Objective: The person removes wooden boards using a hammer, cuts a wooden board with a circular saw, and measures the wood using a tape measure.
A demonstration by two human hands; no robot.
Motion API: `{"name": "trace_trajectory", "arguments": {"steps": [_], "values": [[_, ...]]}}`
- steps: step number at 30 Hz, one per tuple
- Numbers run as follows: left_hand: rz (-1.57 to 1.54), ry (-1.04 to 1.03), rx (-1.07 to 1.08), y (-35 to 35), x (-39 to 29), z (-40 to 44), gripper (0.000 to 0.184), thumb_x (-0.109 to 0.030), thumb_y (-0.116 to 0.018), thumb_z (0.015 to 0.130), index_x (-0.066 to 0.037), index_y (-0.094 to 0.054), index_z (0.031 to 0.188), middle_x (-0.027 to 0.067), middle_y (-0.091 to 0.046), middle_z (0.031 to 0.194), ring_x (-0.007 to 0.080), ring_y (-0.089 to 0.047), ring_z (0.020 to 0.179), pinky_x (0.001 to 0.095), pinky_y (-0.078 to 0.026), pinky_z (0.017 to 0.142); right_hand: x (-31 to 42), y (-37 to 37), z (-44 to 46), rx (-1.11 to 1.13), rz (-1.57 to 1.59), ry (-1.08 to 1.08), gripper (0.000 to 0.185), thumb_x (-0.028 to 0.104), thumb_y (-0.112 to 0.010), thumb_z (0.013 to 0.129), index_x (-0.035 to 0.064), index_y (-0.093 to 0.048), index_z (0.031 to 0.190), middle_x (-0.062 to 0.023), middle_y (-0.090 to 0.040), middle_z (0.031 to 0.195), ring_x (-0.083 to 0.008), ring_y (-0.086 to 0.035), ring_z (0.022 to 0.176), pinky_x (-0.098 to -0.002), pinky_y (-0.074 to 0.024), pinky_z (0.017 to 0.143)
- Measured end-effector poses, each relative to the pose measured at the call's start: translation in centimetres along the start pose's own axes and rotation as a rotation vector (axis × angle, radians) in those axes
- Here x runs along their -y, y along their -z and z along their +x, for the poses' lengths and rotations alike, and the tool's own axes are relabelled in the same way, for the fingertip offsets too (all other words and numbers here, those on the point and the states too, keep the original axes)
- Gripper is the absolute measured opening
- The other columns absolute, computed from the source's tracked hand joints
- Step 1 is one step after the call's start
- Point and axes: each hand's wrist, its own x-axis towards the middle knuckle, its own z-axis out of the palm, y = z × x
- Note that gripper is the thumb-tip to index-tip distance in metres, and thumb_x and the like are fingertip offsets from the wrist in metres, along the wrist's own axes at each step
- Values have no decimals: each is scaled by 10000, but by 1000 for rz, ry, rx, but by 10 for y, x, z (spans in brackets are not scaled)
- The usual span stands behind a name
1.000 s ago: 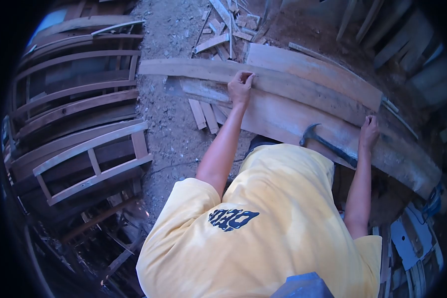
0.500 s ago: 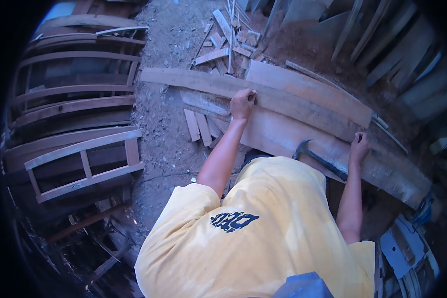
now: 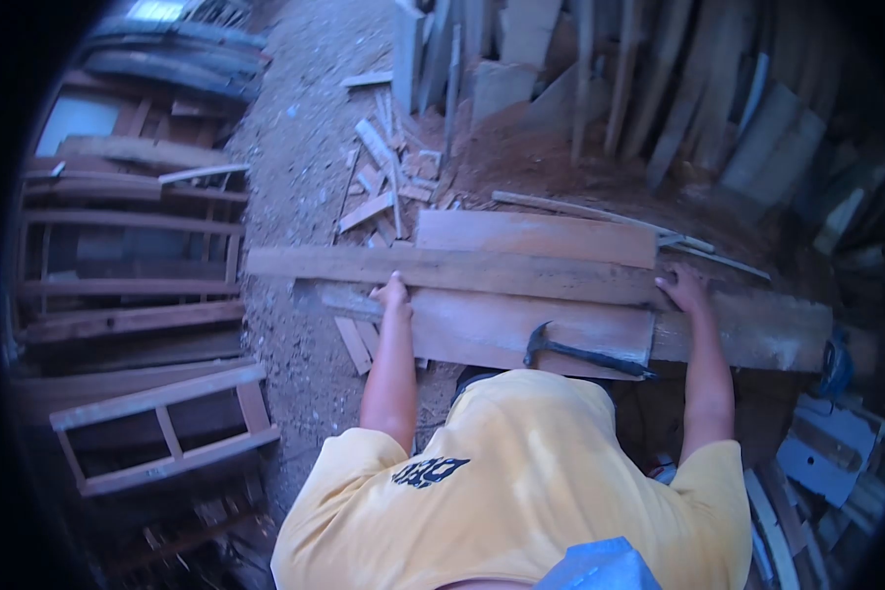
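Note:
A long narrow wooden plank (image 3: 521,272) lies crosswise in front of me, on top of wider boards. My left hand (image 3: 393,293) grips its near edge left of the middle, the thumb pointing out to the left. At the plank's right end, my right hand (image 3: 685,288) is closed around the corner, its fingertips partly hidden. Behind the plank lies a wide reddish board (image 3: 536,236); nearer to me is another wide board (image 3: 462,329). On that nearer board rests a claw hammer (image 3: 580,354) with a dark handle, apart from both hands.
Slatted wooden frames (image 3: 167,428) stand along the left. Wood offcuts (image 3: 369,211) litter the dirt floor (image 3: 305,147) beyond the boards. Several upright planks (image 3: 649,88) lean at the back right. A blue object (image 3: 836,364) hangs at the support's right end.
The view has turned and shifted, so the plank looks more level. My left hand has moved left along the plank. Both hands have gone from pinched fingers to gripping the plank.

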Motion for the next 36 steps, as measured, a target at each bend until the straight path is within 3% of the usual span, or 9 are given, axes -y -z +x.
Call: {"name": "trace_trajectory", "arguments": {"steps": [3, 7, 11, 16, 20, 24, 27, 32, 36], "values": [[-233, 247, 107, 0, -18, 12, 630, -183, -766, 892, 116, -487, 1372, 210, -625, 1331, 307, -666, 1157, 413, -557, 995, -13, 10, 13, 67, 62, -9, 579, 574, -700, 872, 109, -634, 1210, -150, -610, 1339, -363, -498, 1336, -547, -275, 1160], [-227, 340, 263, -6, -26, 74, 238, -350, -669, 986, -116, -636, 1011, 37, -687, 940, 219, -693, 857, 481, -563, 683, 8, 46, 21, -81, 175, 120, 605, 612, -714, 840, 104, -605, 1150, -107, -612, 1286, -305, -519, 1308, -568, -237, 1168], [-383, 258, 384, 15, -115, 40, 242, -384, -658, 990, -149, -606, 969, -10, -632, 773, 148, -638, 627, 299, -522, 469, 22, 90, 47, -290, 211, 228, 590, 619, -727, 828, 101, -581, 1070, -108, -595, 1145, -320, -546, 1187, -536, -269, 1099], [-426, -136, 426, 39, -305, -55, 225, -334, -659, 990, -130, -621, 1075, 18, -653, 914, 122, -621, 635, 210, -320, 323, 43, 143, 103, -419, 380, 320, 583, 622, -729, 840, 105, -580, 1064, -98, -600, 1143, -315, -558, 1184, -528, -291, 1070], [-831, -570, 615, 49, -483, -99, 254, -249, -652, 1001, -86, -647, 1195, 64, -684, 1034, 214, -663, 892, 398, -589, 720, 65, 196, 143, -509, 586, 391, 556, 594, -759, 851, 105, -593, 1059, -83, -621, 1056, -258, -613, 1051, -467, -399, 981], [-658, -1006, 712, 45, -632, -252, 419, -179, -551, 1045, -20, -516, 1431, 163, -547, 1439, 338, -474, 1383, 481, -375, 1193, 73, 230, 201, -471, 1147, 499, 516, 511, -826, 844, 73, -618, 1018, -26, -611, 923, -151, -584, 881, -335, -477, 806], [-599, -1100, 667, 43, -627, -350, 440, -181, -544, 1052, -14, -500, 1458, 155, -511, 1505, 349, -449, 1426, 494, -363, 1210, 77, 252, 208, -452, 1491, 599, 446, 446, -817, 886, 58, -624, 994, 20, -576, 917, -116, -540, 856, -301, -468, 766], [460, -2071, 347, 61, -503, -370, 419, -180, -551, 1051, -99, -529, 1462, 96, -470, 1566, 313, -490, 1400, 488, -395, 1183, 18, 251, 263, -628, 1537, 480, 322, 407, -723, 983, 95, -653, 1023, 39, -603, 927, -73, -532, 891, -260, -428, 830], [715, -1300, 847, 71, -339, -365, 668, -266, -680, 997, -196, -398, 1598, 105, -423, 1620, 302, -435, 1440, 486, -363, 1203, -50, 273, 344, -718, 1514, 411, 444, 503, -704, 978, 68, -671, 1060, 49, -596, 926, -73, -529, 895, -265, -437, 833]]}}
